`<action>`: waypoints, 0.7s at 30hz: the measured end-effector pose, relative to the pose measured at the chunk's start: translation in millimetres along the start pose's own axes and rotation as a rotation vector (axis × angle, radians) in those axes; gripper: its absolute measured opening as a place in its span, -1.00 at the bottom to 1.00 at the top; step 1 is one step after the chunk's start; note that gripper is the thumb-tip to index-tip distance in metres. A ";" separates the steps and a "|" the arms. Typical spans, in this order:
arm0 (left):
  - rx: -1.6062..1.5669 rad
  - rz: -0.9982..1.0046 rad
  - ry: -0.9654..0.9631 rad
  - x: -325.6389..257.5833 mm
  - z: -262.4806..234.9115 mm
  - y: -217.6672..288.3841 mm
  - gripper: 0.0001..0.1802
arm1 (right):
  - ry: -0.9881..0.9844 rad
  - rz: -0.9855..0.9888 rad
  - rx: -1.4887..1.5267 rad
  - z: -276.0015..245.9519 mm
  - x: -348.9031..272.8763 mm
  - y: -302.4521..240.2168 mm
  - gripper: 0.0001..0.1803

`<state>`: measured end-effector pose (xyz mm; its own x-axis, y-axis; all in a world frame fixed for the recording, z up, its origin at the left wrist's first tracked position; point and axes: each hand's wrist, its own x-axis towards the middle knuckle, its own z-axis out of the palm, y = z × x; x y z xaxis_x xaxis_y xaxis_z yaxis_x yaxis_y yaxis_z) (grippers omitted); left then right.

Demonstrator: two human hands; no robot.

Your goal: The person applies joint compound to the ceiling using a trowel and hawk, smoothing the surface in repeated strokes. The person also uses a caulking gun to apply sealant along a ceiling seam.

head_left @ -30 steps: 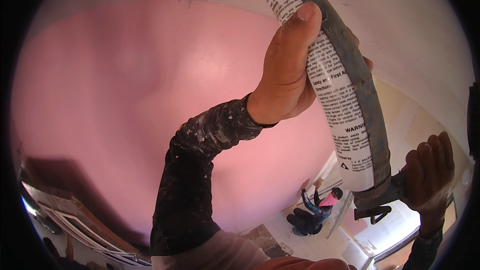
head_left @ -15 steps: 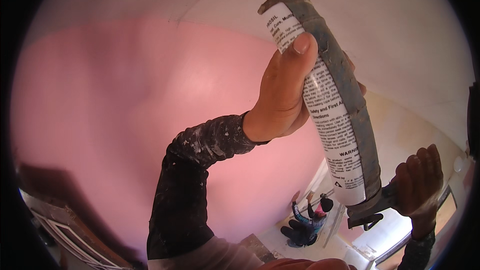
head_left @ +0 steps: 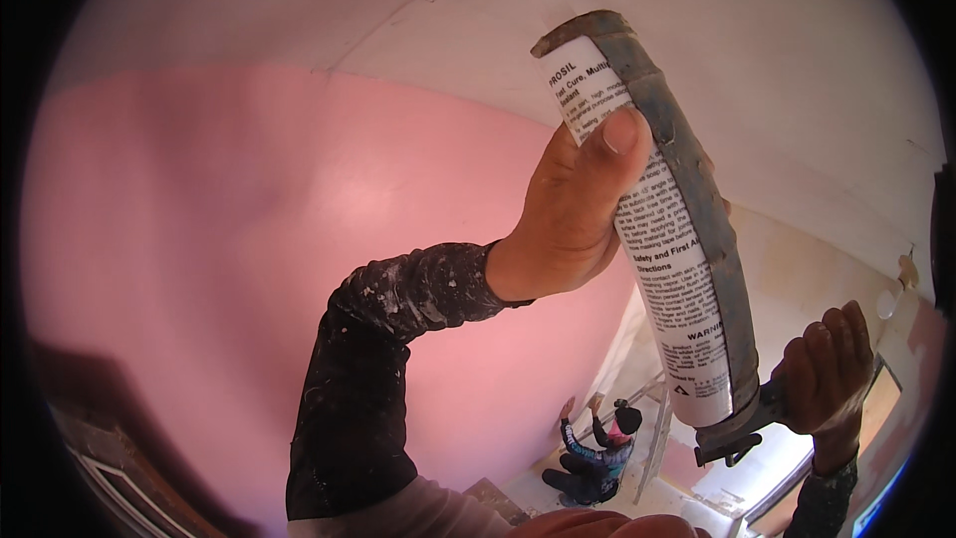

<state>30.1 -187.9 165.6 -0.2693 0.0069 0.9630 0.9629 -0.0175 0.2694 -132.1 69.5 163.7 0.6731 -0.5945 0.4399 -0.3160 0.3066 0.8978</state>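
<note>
A pink wall point(head_left: 229, 269) fills the left side of the view, meeting a white ceiling point(head_left: 418, 30) that runs across the top and off to the right. Low at the far left, a dark window frame point(head_left: 119, 458) sits at the wall's foot.

From the lower middle a dark, paint-speckled sleeve point(head_left: 368, 369) rises to the left hand point(head_left: 568, 219), which is wrapped around the upper half of a caulking gun point(head_left: 697, 209); the thumb lies flat on the white sealant cartridge point(head_left: 667, 269) that sits in the gun's worn grey metal cradle. The gun is held up high, tilted, with its far end towards the ceiling and its handle end down to the right.

Below the gun, far off, another person point(head_left: 597, 453) in a patterned top crouches by the base of the pink wall, beside a pale ladder point(head_left: 657, 438).

At the right, the right hand point(head_left: 832, 369) is clenched around the gun's handle near its dark trigger point(head_left: 732, 448), fingers curled over it. Behind that hand the wall is pale cream point(head_left: 797, 269).
</note>
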 end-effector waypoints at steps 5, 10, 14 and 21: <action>-0.058 0.047 0.047 -13.3 -23.0 -21.7 -0.22 | 0.013 -0.020 0.039 21.8 -0.1 -8.5 -0.81; -0.048 0.053 0.020 -10.7 -32.3 -26.4 -0.19 | 0.035 0.001 0.014 25.8 -4.1 -9.8 -0.77; -0.014 0.077 0.021 -14.5 -36.8 -26.5 -0.17 | 0.048 -0.012 -0.003 29.6 -0.6 -13.2 -0.74; -0.020 0.042 -0.029 -16.8 -35.6 -15.5 -0.33 | 0.022 0.033 0.050 39.8 -11.2 -17.6 -0.84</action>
<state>19.0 -223.3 145.2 -0.2273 0.0349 0.9732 0.9728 -0.0382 0.2286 -160.7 41.2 143.8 0.6762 -0.5680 0.4692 -0.3711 0.2876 0.8829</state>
